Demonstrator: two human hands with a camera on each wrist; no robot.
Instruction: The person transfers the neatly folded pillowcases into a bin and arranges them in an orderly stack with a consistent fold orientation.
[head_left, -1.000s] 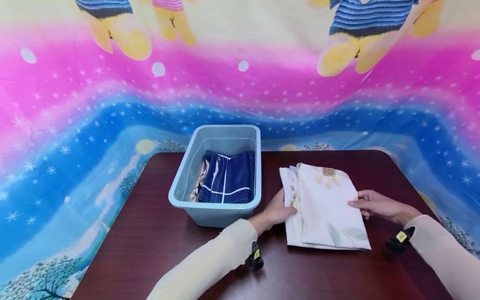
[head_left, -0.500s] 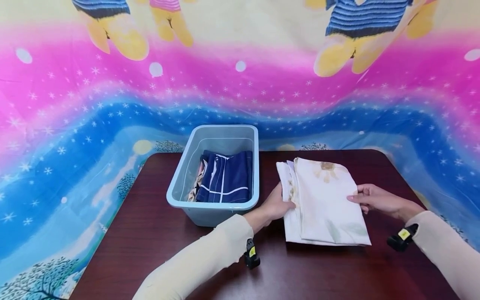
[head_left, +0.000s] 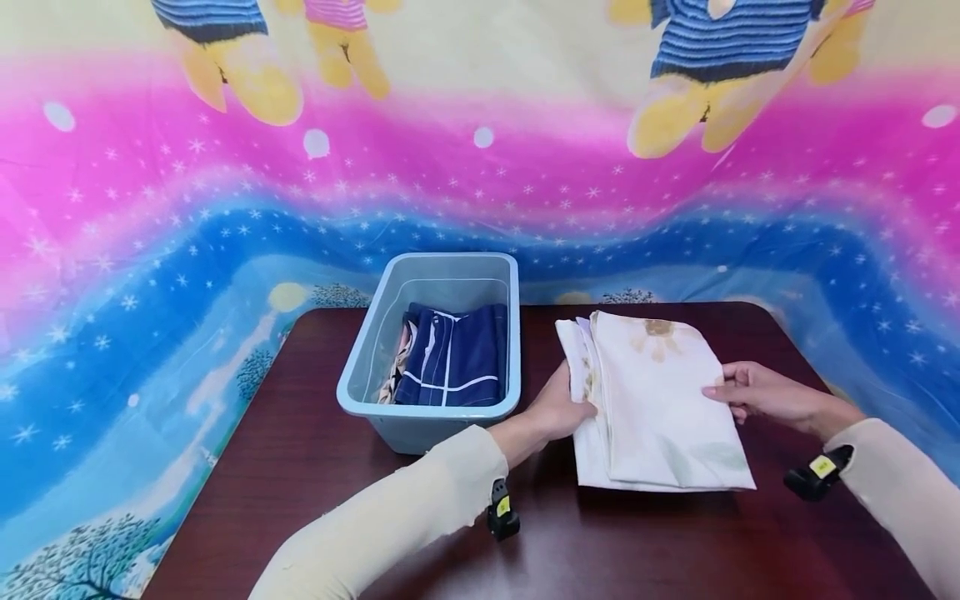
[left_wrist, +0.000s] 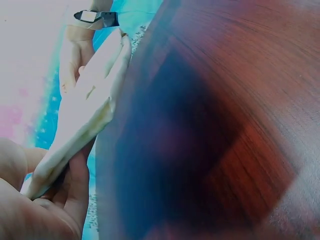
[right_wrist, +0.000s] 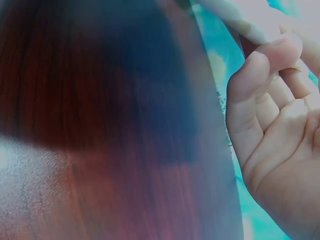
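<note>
A folded white cloth (head_left: 667,408) with a brown flower and pale green leaves is held up over the table, its dark shadow below. My left hand (head_left: 558,406) grips its folded left edge, thumb in front and fingers behind. On the opposite edge, my right hand (head_left: 776,397) pinches the cloth between thumb and fingers. In the left wrist view the cloth (left_wrist: 92,105) appears edge-on as a thick stack of layers, with the left hand's fingers (left_wrist: 77,192) curled under it. From the right wrist, the right hand (right_wrist: 280,115) shows its fingertips at the cloth's edge.
Left of the cloth stands a light blue plastic bin (head_left: 356,367) holding a folded navy cloth (head_left: 472,350) with white lines and a patterned one (head_left: 393,375) beside it. Both are on a dark red wooden table (head_left: 262,467). A colourful printed curtain (head_left: 420,150) hangs behind.
Both hands have lifted the folded white cloth slightly, and its lower edge now stands farther off the table. It has shifted a little to the right. The bin has stayed put.
</note>
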